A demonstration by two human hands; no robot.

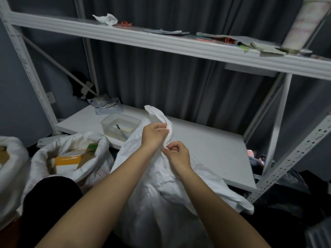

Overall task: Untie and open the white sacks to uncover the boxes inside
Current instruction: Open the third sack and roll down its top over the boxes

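Clearly the white sack, standing on the floor against the low shelf, is thin woven stuff, soft and crinkly, likely slippery under dry fingers. Left hand has its grip closed round the twisted neck, while right hand pinches the fabric just below it. Probably the tie is best worked there; the boxes inside may make it heavy.

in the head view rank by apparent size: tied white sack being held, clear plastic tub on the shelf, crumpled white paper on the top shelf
1. Tied white woven sack, nearest the camera
2. Clear plastic tub
3. Crumpled white paper, farthest away, so its true size is unsure
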